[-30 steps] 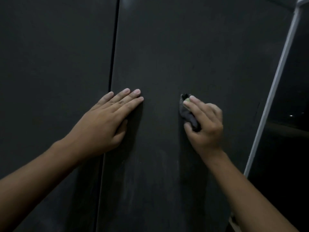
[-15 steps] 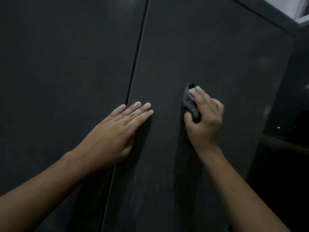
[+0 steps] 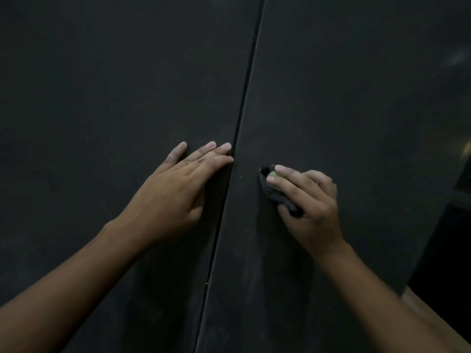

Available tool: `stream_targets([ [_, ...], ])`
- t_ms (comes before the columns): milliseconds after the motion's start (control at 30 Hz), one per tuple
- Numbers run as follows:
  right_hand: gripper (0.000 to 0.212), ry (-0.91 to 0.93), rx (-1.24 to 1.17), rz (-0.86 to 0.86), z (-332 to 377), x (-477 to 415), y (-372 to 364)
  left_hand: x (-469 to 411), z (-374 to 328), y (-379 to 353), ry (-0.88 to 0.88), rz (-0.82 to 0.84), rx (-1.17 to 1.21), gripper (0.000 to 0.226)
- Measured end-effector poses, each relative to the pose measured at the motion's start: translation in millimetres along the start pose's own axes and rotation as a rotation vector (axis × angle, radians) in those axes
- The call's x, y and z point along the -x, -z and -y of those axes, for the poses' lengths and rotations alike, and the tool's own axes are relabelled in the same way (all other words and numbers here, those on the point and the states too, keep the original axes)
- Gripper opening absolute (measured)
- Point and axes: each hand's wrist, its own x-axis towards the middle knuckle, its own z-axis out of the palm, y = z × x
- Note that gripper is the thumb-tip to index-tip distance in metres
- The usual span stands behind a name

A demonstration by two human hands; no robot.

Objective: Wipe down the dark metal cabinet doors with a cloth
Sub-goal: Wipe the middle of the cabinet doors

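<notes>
At the centre of the frame, a narrow vertical seam [image 3: 245, 98] runs from the top edge to the bottom, leaning slightly left as it descends, and splits the two dark cabinet doors. The left door [image 3: 102, 98] fills the left half of the picture and the right door [image 3: 356, 98] most of the right half.

Just left of the seam, in the middle of the frame, the left hand [image 3: 175, 197] lies flat against the left door. Its fingers are straight and close together, with one finger set a little apart on the left, and the tips of the others reach the seam.

Just right of the seam, at about the same height, the right hand [image 3: 311, 210] curls its fingers over a small dark cloth [image 3: 277, 196], pinching it against the thumb and holding it on the right door. A pale green patch shows on the cloth under the fingertips.

Below that hand, faint pale smears [image 3: 252, 271] mark the right door. Along the right edge of the frame, beyond the door's edge, lies a darker area [image 3: 448, 250] whose contents cannot be made out.
</notes>
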Motion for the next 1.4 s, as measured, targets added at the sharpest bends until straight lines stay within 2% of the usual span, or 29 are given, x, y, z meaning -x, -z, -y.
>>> stream_targets([
  [33,0.05,-0.067,-0.009,-0.026,16,3,-9,3,1,1,0.0,0.002,0.012,0.063],
  [67,0.052,-0.054,-0.015,-0.018,33,11,-18,5,2,2,-0.008,0.006,0.023,0.061],
  [200,0.039,0.35,-0.021,0.148,55,42,-28,22,17,15,-0.052,0.007,0.006,0.054],
  [267,0.037,0.419,0.007,0.151,48,34,-26,33,27,21,-0.037,0.016,-0.014,0.059],
  [300,0.039,0.367,0.017,0.094,46,25,-26,37,31,23,-0.021,0.017,-0.008,0.061],
  [333,0.044,0.235,0.02,0.009,46,13,-27,41,34,25,-0.005,0.015,0.006,0.061],
  [400,0.052,-0.143,0.006,-0.167,54,-15,-31,46,35,26,0.022,0.005,0.036,0.059],
  [433,0.054,-0.263,0.002,-0.218,62,-24,-35,48,34,25,0.03,0.001,0.046,0.058],
  [467,0.055,-0.288,0.001,-0.231,72,-30,-41,49,33,25,0.036,0.001,0.054,0.059],
  [500,0.054,-0.228,-0.003,-0.199,81,-30,-46,51,33,24,0.041,0.001,0.06,0.06],
  [633,0.035,0.295,0.002,0.053,99,1,-58,57,38,29,0.059,-0.026,0.017,0.062],
  [700,0.033,0.396,0.018,0.081,95,3,-55,64,44,35,0.107,-0.032,-0.059,0.067],
  [767,0.038,0.372,0.041,0.031,89,-8,-53,73,50,41,0.18,-0.029,-0.105,0.077],
  [867,0.051,0.026,0.012,-0.105,94,-39,-56,81,56,46,0.23,0.007,-0.157,0.087],
  [900,0.053,-0.061,0.005,-0.141,103,-44,-60,82,58,46,0.237,0.018,-0.161,0.086],
  [933,0.052,-0.073,0.0,-0.14,113,-46,-65,83,59,47,0.243,0.023,-0.153,0.084],
  [1067,0.041,0.334,-0.005,0.07,124,-39,-70,84,62,51,0.253,0.014,-0.088,0.077],
  [1100,0.039,0.39,-0.006,0.089,119,-44,-67,84,63,51,0.251,0.017,-0.071,0.077],
  [1167,0.039,0.332,-0.007,0.03,108,-63,-65,84,64,53,0.25,0.015,-0.029,0.077],
  [1267,0.044,-0.003,-0.03,-0.144,112,-88,-69,83,63,51,0.26,-0.026,0.024,0.084],
  [1300,0.045,-0.04,-0.035,-0.171,121,-90,-72,83,62,49,0.268,-0.049,0.062,0.083],
  [1333,0.044,-0.015,-0.04,-0.15,130,-89,-77,83,61,48,0.277,-0.077,0.112,0.081],
  [1400,0.037,0.198,-0.056,-0.036,142,-82,-85,84,59,48,0.3,-0.155,0.211,0.076],
])
